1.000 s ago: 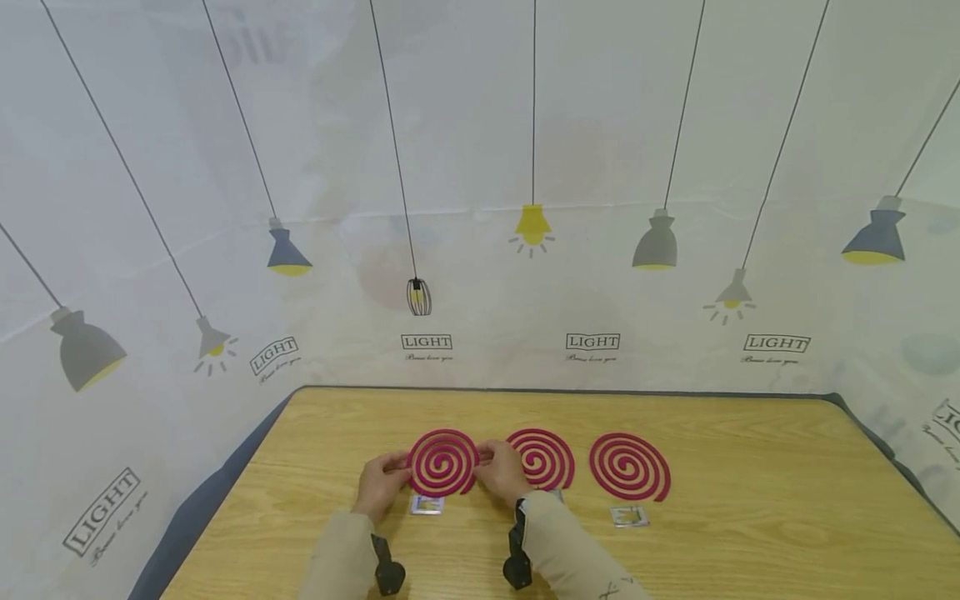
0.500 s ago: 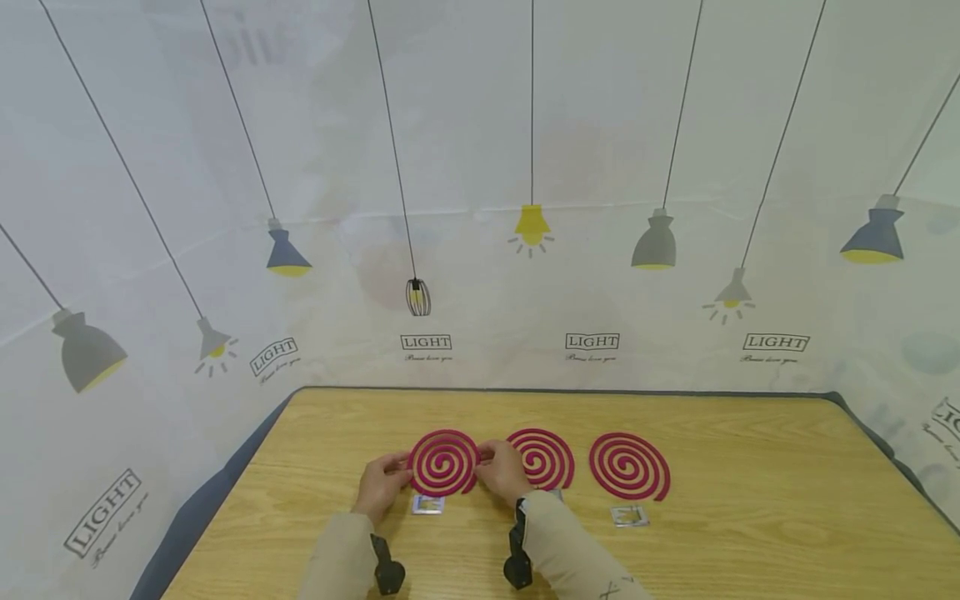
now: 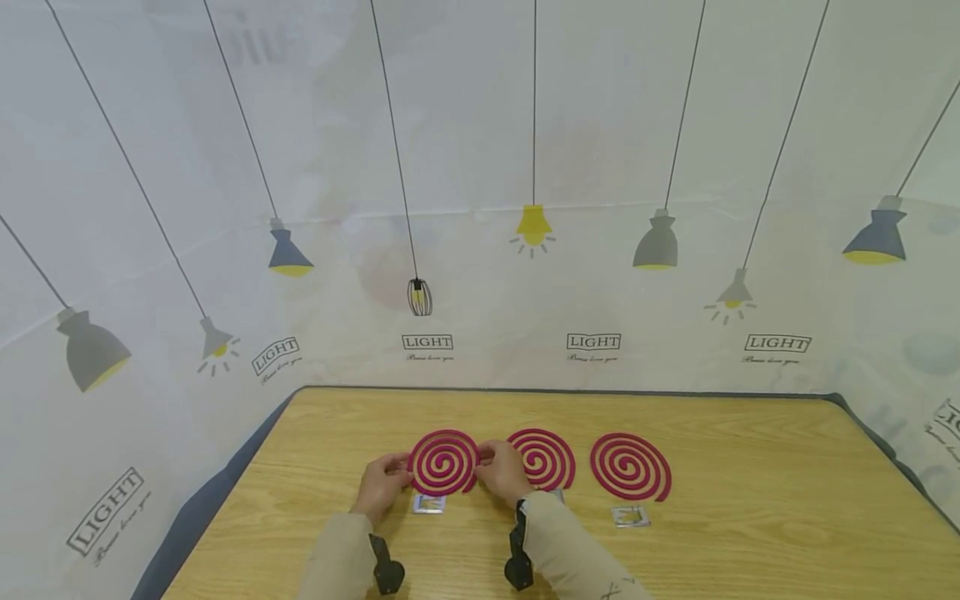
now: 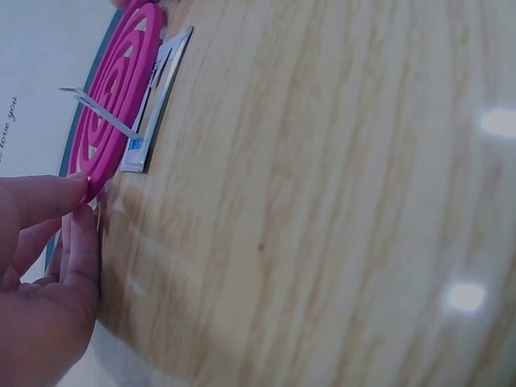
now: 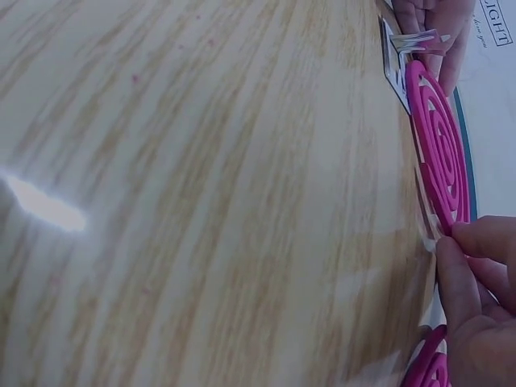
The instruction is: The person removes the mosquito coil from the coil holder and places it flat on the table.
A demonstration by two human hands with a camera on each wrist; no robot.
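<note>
A red-pink mosquito coil (image 3: 444, 463) is held between both hands at the left of the row. My left hand (image 3: 378, 487) pinches its left edge between thumb and fingers, plainly seen in the left wrist view, where the coil (image 4: 145, 68) tilts. On the opposite edge, my right hand (image 3: 504, 473) pinches the rim with thumb and fingertips. Just in front of the coil lies a small metal coil stand (image 3: 429, 505). Its thin upright tab (image 4: 109, 114) overlaps the coil's face in the left wrist view; whether the two touch I cannot tell.
A second coil (image 3: 536, 461), partly behind the right hand, lies to the right, with its stand (image 3: 557, 494) mostly hidden. Farther right are a third coil (image 3: 626, 465) and another stand (image 3: 631, 517). The wooden table (image 3: 750, 500) ends at a printed wall sheet.
</note>
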